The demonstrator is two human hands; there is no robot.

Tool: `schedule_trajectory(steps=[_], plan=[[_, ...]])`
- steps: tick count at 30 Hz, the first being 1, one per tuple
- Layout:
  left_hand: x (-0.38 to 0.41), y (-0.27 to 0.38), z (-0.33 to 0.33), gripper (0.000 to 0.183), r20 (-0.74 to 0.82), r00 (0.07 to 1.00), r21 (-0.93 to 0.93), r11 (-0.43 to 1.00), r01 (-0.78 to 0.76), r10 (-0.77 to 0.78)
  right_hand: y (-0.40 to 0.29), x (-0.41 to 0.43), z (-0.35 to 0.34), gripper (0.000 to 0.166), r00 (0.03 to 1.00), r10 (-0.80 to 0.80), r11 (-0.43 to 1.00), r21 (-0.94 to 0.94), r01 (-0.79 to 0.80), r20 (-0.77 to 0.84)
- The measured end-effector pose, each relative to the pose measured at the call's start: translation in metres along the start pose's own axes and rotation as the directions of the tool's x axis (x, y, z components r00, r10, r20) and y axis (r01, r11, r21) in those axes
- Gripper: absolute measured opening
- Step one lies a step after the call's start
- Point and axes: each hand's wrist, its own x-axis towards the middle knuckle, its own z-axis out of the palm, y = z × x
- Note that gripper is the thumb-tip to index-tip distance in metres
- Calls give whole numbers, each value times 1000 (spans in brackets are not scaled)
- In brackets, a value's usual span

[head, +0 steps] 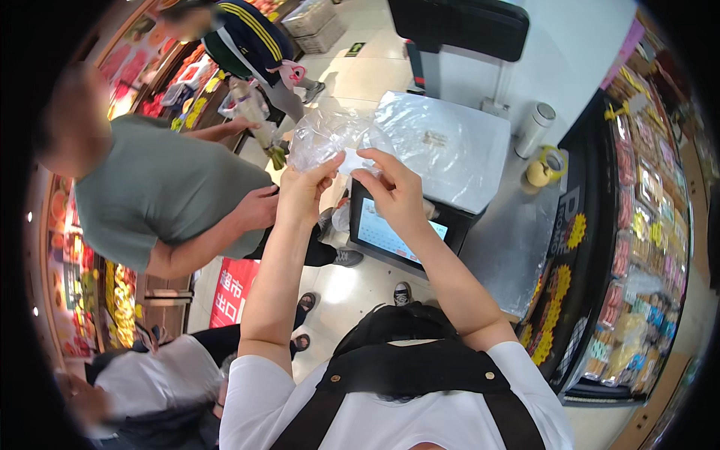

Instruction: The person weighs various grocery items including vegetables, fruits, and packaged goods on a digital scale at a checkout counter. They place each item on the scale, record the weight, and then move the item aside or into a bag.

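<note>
My left hand (304, 191) grips a clear plastic bag (323, 138) at its gathered part, with the thumb against a small white label (351, 161). At the label's right edge are the thumb and index finger of my right hand (394, 188). The bag's contents cannot be made out. Beyond my hands, a weighing scale has a broad metal platform (450, 152) wrapped in clear film. Its lit touch screen (382, 228) sits below the platform, partly covered by my right hand and forearm.
A metal counter (500, 253) holds a steel flask (535, 129), a tape roll (554, 160) and a round yellowish object (538, 174). Packaged goods fill the shelf (635, 253) at right. On the left, a person (180, 185) holds a wrapped vegetable (253, 115); other people stand near.
</note>
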Motion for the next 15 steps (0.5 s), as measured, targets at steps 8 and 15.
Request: schedule_trajectory(steps=[8,15], plan=[[-51,33,-72,10,-161,944,344,913,-219,287,-21,-3,78,21,933,-158,913,-312,262,322],[-49,54,-164,7,-105,885,620,726,-298,453,-13,-19,106,49,770,-26,999,-16,48,637]])
